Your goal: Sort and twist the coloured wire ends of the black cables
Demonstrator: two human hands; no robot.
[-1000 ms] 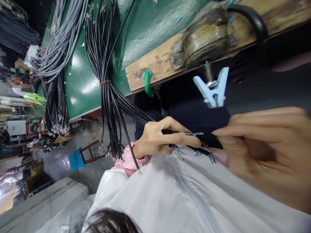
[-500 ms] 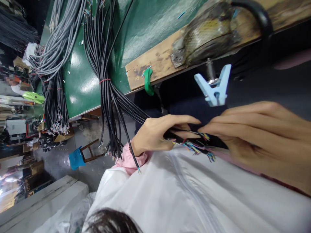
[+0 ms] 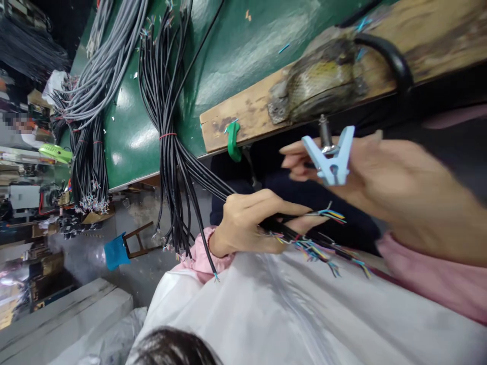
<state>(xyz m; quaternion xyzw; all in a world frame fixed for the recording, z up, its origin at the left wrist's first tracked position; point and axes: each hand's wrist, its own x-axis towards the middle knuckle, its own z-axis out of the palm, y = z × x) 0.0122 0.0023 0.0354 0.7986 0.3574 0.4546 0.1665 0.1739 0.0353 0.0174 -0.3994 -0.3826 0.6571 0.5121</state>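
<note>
My left hand (image 3: 249, 220) is closed around several black cables (image 3: 207, 175) in front of the white apron. One cable end with fanned coloured wires (image 3: 333, 214) sticks out between thumb and forefinger. Below it, more stripped ends with coloured wires (image 3: 312, 249) hang over the apron. My right hand (image 3: 380, 175) is partly hidden behind a light blue clip (image 3: 332, 161), blurred by motion. Its fingers reach out leftward, apart from the cables, and nothing shows in them. That clip sits on a metal screw near the bench edge.
A wooden board (image 3: 239, 119) lies along the green table's (image 3: 243, 61) edge, bearing a tape-wrapped lump (image 3: 319, 83) and a green hook (image 3: 233, 142). A red tie binds the black bundle. Grey cables (image 3: 110, 71) lie further left; a blue stool (image 3: 116, 252) stands on the floor.
My right hand has moved up and away from the cable ends, to behind the blue clip. The wires at my left thumb now fan out more visibly. The view has shifted slightly.
</note>
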